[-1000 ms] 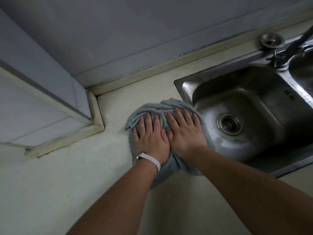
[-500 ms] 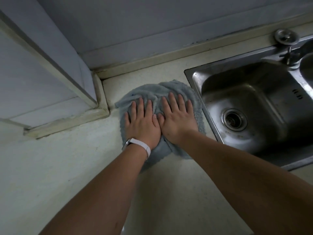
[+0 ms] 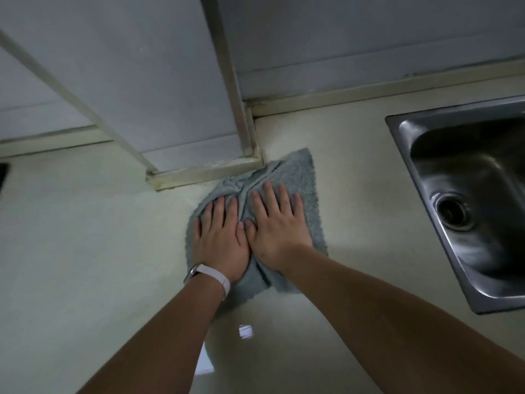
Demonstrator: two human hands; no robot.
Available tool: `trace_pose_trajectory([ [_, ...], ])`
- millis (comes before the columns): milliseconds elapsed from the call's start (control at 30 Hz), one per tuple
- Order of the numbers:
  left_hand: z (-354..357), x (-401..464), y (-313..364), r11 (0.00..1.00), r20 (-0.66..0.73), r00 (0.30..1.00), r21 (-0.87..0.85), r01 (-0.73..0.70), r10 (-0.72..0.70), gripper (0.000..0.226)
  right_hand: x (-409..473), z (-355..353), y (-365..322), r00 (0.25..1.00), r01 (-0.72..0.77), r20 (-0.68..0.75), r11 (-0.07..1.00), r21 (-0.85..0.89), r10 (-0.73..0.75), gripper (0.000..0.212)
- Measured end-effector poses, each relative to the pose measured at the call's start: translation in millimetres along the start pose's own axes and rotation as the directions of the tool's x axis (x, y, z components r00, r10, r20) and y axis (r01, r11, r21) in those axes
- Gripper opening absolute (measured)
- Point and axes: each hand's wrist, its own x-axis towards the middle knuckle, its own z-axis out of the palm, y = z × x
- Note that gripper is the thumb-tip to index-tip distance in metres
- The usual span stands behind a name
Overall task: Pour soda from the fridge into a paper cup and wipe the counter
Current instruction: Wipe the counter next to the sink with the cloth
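- My left hand lies flat on the grey-blue towel, fingers straight and close together, palm pressing down.
- My right hand is flat on the same towel just beside it, fingers spread a little; thumbs touch in the middle.
- Neither hand grips anything, both just press the cloth onto the counter.
- The towel is bunched into folds between my hands; its far corner touches the base of the boxed-in wall column (the pale trim strip at its foot).
- White wristband on my left wrist.
- Steel sink sits well apart to the right, drain visible; the towel is not on its rim.
- Task stage: this is the counter wipe, which I'd judge to be the last part.
- No soda bottle, paper cup or fridge in view, so I can't confirm the pour from here (probably done, since wiping comes after).
- Counter near me shows a shiny reflected patch; can't tell if it's wet or just glare.
- Left to do, as I judge it: cover the stretch of counter to the left of the column and the strip near me, then put the towel away.
- Risk: towel snags on the trim corner, or the bunched folds skip spots; flattening it would help.
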Motion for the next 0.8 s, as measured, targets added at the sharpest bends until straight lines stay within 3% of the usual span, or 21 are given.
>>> trace_pose_trajectory([
  [333, -9.0, -36.8, -110.6, 0.996, -0.017, 0.996, -0.034, 0.083, -0.084, 0.056, 0.4, 30.3, -110.7, 0.994, 0.110, 0.007, 0.994, -0.030, -0.110, 0.065],
  [800, 2.3, -114.9, -113.4, 0.992, -0.007, 0.992, 0.008, 0.129, -0.128, 0.069, -73.0, 47.0, -102.8, 0.990, 0.142, 0.001, 0.990, -0.006, -0.142, 0.068],
])
